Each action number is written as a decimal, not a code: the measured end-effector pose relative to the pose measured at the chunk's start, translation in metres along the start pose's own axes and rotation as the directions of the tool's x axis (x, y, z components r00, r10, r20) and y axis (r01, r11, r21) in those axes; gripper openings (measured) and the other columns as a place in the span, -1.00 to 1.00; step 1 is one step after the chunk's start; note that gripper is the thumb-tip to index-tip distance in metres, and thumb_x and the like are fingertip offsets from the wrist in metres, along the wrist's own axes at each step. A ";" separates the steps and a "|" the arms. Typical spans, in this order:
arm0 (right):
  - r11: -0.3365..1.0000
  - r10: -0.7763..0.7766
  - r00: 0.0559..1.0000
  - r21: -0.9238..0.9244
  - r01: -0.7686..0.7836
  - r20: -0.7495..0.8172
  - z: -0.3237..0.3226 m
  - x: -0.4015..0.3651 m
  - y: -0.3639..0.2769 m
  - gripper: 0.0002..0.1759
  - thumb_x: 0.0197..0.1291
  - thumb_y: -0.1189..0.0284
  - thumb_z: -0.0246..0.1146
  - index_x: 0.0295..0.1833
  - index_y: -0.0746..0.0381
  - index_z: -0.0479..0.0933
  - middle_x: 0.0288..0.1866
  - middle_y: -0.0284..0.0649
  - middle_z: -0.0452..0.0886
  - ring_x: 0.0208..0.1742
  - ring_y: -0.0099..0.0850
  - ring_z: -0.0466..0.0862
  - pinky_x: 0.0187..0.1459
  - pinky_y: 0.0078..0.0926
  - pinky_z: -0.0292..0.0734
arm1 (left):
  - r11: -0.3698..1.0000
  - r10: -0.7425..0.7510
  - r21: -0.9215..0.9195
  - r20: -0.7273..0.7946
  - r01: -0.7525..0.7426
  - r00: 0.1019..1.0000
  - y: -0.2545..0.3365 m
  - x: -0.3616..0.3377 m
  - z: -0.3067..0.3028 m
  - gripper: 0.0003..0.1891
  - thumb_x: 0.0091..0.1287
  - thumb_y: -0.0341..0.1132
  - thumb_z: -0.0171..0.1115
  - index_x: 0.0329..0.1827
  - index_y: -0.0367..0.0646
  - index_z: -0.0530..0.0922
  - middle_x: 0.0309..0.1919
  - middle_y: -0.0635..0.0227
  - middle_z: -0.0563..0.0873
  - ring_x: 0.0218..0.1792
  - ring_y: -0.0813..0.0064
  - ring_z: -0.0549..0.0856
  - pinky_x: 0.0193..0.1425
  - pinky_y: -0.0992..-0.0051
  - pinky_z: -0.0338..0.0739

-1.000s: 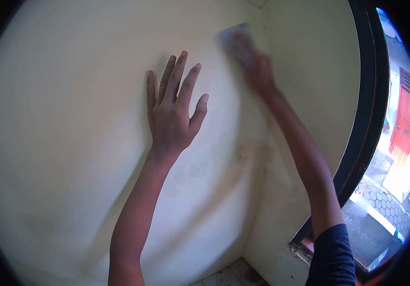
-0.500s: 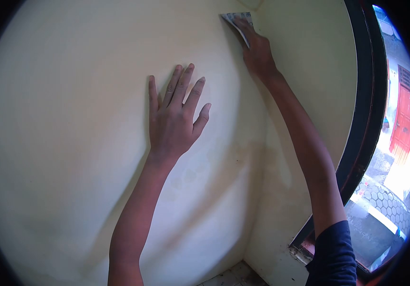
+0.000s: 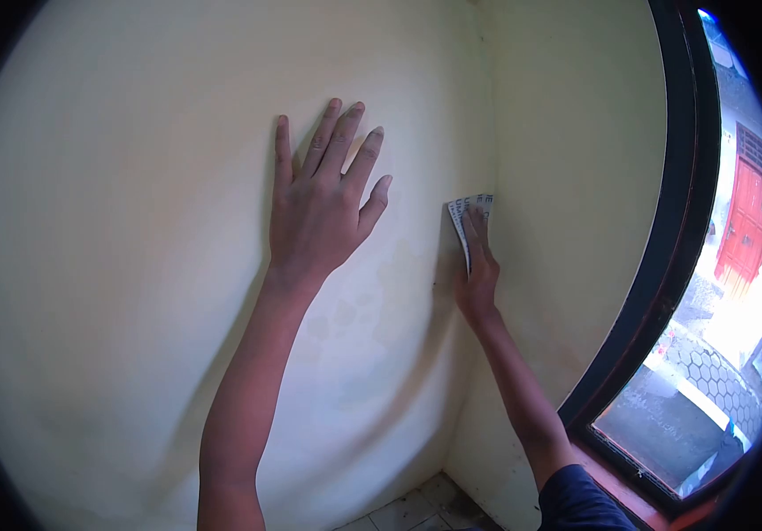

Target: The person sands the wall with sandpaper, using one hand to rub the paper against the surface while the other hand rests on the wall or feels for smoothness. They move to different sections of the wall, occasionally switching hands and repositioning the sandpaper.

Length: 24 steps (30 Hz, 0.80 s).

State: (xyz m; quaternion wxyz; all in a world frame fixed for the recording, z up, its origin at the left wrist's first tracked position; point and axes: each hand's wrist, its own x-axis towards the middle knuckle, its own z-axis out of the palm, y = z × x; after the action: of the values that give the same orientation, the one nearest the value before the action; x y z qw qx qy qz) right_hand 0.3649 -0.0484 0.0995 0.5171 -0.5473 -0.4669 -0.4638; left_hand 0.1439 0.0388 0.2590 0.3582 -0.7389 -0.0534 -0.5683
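Now lower down, the right hand (image 3: 479, 276) holds a folded printed sheet (image 3: 460, 211) against a pale wall (image 3: 151, 221), just beside the corner (image 3: 495, 133).

Half a second ago the sheet was near the top of the view; it has come down along the corner, so a lower stretch of wall is under it. The right hand's fingers lie close together, flattened over the sheet and gripping it; the thumb is hidden. The left hand (image 3: 315, 217), fingers spread with nothing visible in it, stays in much the same place, seemingly resting palm-first on the wall.
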 end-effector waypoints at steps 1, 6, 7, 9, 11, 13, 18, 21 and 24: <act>1.000 0.023 1.000 0.001 -0.023 -0.010 0.001 -0.006 -0.002 -0.13 0.01 0.87 -0.05 0.54 0.28 0.31 0.56 0.09 0.34 0.61 0.01 0.28 0.56 -0.14 0.24 | 1.000 0.003 -0.005 0.004 -0.003 1.000 0.002 0.000 0.001 -0.59 0.47 -0.03 0.16 0.26 0.02 0.64 0.44 0.37 0.52 0.56 0.39 0.35 0.67 -0.18 -0.03; 0.977 0.017 0.984 0.214 0.022 -0.180 0.028 0.118 -0.030 -0.15 0.00 0.79 -0.03 0.53 0.26 0.32 0.60 0.11 0.26 0.65 0.04 0.17 0.62 -0.09 0.05 | 0.999 -0.018 -0.034 0.037 0.019 0.999 -0.006 -0.001 -0.006 -0.52 0.48 0.00 0.14 0.39 0.04 0.55 0.52 0.34 0.43 0.58 0.32 0.32 0.66 -0.19 -0.04; 0.946 -0.065 0.971 0.295 0.133 -0.230 0.036 0.140 -0.042 -0.09 -0.10 0.80 0.00 0.53 0.27 0.33 0.59 0.13 0.26 0.66 0.08 0.14 0.65 -0.01 -0.05 | 0.999 -0.013 -0.037 0.031 0.014 0.999 -0.008 -0.001 -0.008 -0.52 0.48 0.00 0.14 0.39 0.04 0.55 0.52 0.34 0.43 0.58 0.32 0.32 0.66 -0.19 -0.04; 0.959 -0.212 0.969 0.166 0.231 -0.124 0.044 0.160 -0.091 -0.25 0.13 0.58 0.15 0.52 0.25 0.34 0.62 0.15 0.22 0.65 0.09 0.15 0.65 0.02 -0.07 | 0.984 -0.084 -0.169 -0.115 0.064 0.990 -0.013 -0.001 -0.014 -0.49 0.50 -0.01 0.10 0.44 0.03 0.50 0.58 0.27 0.35 0.61 0.22 0.27 0.64 -0.23 -0.10; 0.836 -0.467 0.884 0.329 0.440 0.004 0.044 0.141 -0.120 -0.28 0.20 0.46 0.25 0.52 0.21 0.36 0.64 0.07 0.21 0.67 -0.01 0.16 0.66 0.05 -0.10 | 0.961 -0.123 -0.268 -0.171 0.074 0.977 -0.021 -0.004 -0.015 -0.49 0.50 -0.02 0.09 0.45 0.02 0.50 0.59 0.25 0.33 0.62 0.18 0.26 0.64 -0.25 -0.13; 0.764 -0.606 0.790 0.345 0.546 0.091 0.042 0.130 -0.109 -0.27 0.20 0.42 0.29 0.53 0.18 0.36 0.65 0.03 0.20 0.68 -0.03 0.15 0.66 0.03 -0.09 | 0.928 -0.170 -0.362 -0.214 0.083 0.962 -0.024 -0.007 -0.012 -0.50 0.50 -0.03 0.07 0.43 -0.01 0.51 0.60 0.24 0.31 0.62 0.17 0.26 0.63 -0.27 -0.17; 0.939 -0.009 0.999 0.342 0.022 -0.040 0.030 0.145 -0.016 -0.43 0.37 0.57 0.07 0.50 0.25 0.40 0.62 0.00 0.28 0.69 -0.12 0.15 0.66 -0.23 -0.07 | 0.985 -0.076 -0.163 -0.070 0.064 0.995 -0.010 -0.005 -0.013 -0.54 0.50 -0.05 0.07 0.38 -0.02 0.54 0.59 0.28 0.33 0.59 0.21 0.31 0.64 -0.25 -0.14; 0.972 -0.159 0.986 0.169 0.165 -0.049 0.029 0.096 -0.057 -0.42 0.38 0.58 0.05 0.52 0.25 0.37 0.64 -0.01 0.26 0.69 -0.12 0.14 0.67 -0.19 -0.08 | 0.953 -0.108 -0.296 -0.122 0.068 0.987 -0.009 -0.004 -0.013 -0.57 0.50 -0.08 0.10 0.33 -0.02 0.58 0.57 0.32 0.36 0.59 0.25 0.32 0.64 -0.23 -0.10; 0.807 -0.581 0.784 0.275 0.522 0.218 0.004 0.075 -0.024 -0.36 0.29 0.65 0.06 0.50 0.13 0.43 0.61 -0.10 0.33 0.66 -0.18 0.23 0.66 -0.11 0.02 | 0.969 -0.080 -0.240 -0.113 0.051 0.990 -0.002 -0.005 -0.006 -0.59 0.49 -0.07 0.12 0.29 -0.01 0.61 0.55 0.35 0.40 0.57 0.28 0.34 0.65 -0.22 -0.10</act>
State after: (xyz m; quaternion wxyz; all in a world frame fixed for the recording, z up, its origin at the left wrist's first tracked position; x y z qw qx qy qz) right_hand 0.3517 -0.0411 0.1772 0.3354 -0.3933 -0.7219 -0.4601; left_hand 0.1362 0.0379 0.2563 0.2511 -0.7382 0.0124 -0.6260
